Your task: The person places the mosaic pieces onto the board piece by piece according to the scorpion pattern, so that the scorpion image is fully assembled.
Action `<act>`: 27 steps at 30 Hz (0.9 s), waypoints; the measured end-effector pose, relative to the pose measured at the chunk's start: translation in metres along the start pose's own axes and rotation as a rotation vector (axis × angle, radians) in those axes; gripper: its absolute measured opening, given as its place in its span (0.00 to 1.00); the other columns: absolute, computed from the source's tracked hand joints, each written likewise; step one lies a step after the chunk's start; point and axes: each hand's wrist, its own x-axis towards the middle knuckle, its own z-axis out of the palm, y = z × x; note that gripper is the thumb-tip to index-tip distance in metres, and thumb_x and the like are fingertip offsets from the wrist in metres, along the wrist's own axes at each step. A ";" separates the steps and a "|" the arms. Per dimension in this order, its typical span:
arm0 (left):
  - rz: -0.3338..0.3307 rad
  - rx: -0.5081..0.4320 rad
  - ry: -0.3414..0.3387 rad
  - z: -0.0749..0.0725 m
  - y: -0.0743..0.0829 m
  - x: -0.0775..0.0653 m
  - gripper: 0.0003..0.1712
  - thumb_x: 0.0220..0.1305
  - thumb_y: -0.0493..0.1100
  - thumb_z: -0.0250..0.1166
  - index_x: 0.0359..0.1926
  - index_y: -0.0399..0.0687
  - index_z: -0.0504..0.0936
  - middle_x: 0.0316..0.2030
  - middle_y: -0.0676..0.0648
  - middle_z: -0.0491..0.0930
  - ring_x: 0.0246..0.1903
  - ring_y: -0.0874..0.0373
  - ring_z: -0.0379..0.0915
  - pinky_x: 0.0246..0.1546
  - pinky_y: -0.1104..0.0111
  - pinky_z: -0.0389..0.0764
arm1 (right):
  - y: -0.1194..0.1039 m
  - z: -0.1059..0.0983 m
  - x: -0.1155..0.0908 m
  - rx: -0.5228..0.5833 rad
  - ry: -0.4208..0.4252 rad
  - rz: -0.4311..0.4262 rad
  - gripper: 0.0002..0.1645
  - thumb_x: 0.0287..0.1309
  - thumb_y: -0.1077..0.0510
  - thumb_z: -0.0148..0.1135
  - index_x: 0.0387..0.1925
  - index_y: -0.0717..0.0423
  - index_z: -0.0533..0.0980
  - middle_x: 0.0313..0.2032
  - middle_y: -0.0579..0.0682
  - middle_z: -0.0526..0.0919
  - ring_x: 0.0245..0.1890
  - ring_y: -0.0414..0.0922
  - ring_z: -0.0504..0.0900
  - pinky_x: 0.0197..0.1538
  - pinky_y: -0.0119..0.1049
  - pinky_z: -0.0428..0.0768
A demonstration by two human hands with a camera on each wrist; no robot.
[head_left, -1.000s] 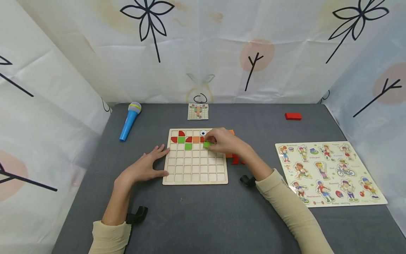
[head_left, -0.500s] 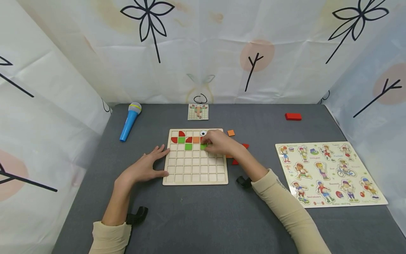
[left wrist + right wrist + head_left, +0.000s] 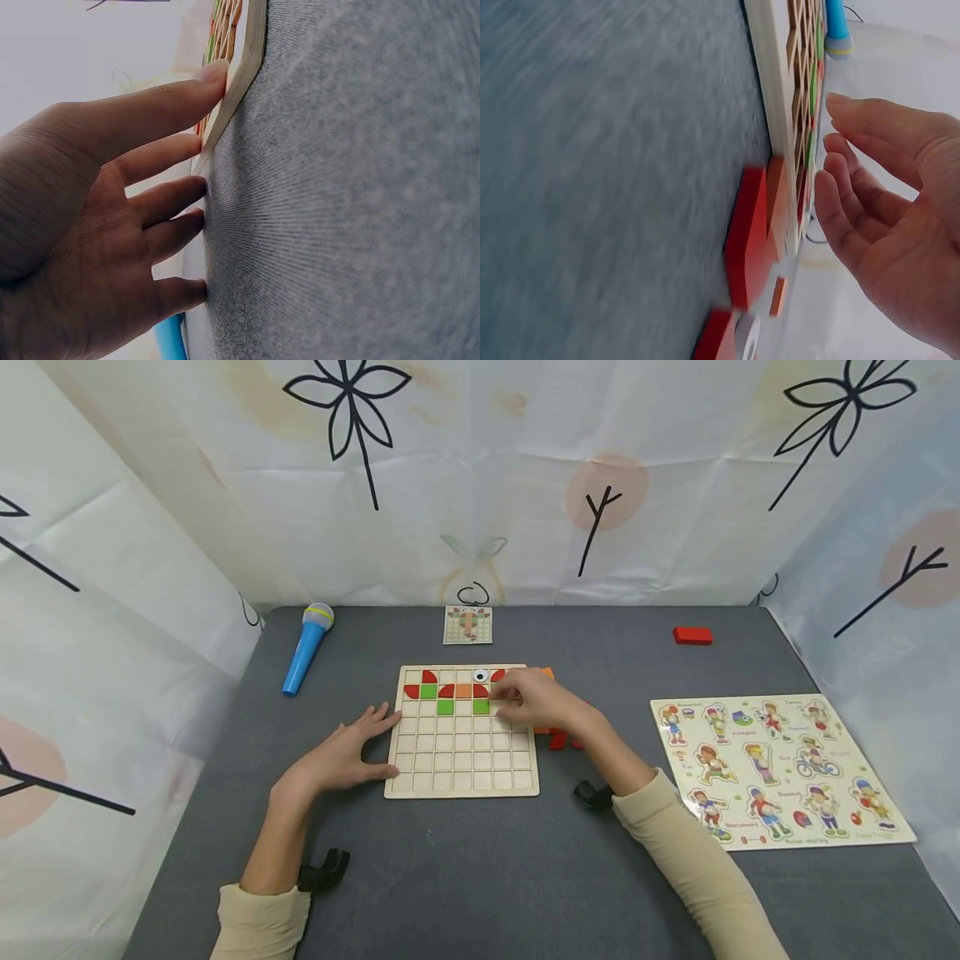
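Note:
A wooden grid board [image 3: 461,760] lies mid-table, with red, green, orange and eye-marked tiles in its upper rows. My left hand [image 3: 337,752] touches the board's left edge with spread fingers; in the left wrist view the thumb [image 3: 172,101] rests on the rim. Over the upper right of the board hovers my right hand [image 3: 543,700], fingers loosely bent and holding nothing. Just left of its fingertips, a green tile [image 3: 481,707] lies in a third-row cell. Loose red pieces [image 3: 746,240] and an orange piece [image 3: 778,296] lie by the right edge, partly hidden from the head view by the right hand.
Behind the board lies a small pattern card [image 3: 467,625]. A blue toy microphone [image 3: 303,652] is at the back left, and a red block [image 3: 692,636] at the back right. A picture puzzle board [image 3: 780,852] with figures lies to the right.
My right hand has set the green tile into a third-row cell, let it go and drawn back to the right. The left hand stays at the board's edge.

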 end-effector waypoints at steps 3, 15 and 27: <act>0.000 0.000 0.001 0.000 0.000 0.000 0.55 0.67 0.54 0.77 0.86 0.47 0.60 0.87 0.33 0.48 0.87 0.30 0.38 0.80 0.24 0.41 | 0.003 -0.005 -0.009 0.005 0.022 0.002 0.16 0.65 0.64 0.72 0.53 0.64 0.88 0.49 0.57 0.92 0.44 0.50 0.87 0.51 0.46 0.87; -0.009 0.010 0.001 0.001 -0.001 0.000 0.55 0.67 0.55 0.77 0.86 0.48 0.60 0.87 0.33 0.48 0.87 0.30 0.38 0.80 0.24 0.42 | 0.027 -0.030 -0.048 -0.027 0.041 0.060 0.15 0.64 0.64 0.76 0.52 0.61 0.88 0.44 0.55 0.91 0.43 0.50 0.85 0.50 0.50 0.87; -0.003 0.013 -0.004 0.001 -0.002 0.001 0.55 0.67 0.55 0.77 0.86 0.48 0.59 0.87 0.33 0.48 0.87 0.30 0.38 0.80 0.24 0.42 | 0.046 -0.046 -0.073 -0.074 -0.040 0.103 0.17 0.58 0.69 0.76 0.51 0.62 0.88 0.46 0.57 0.92 0.43 0.50 0.86 0.50 0.49 0.86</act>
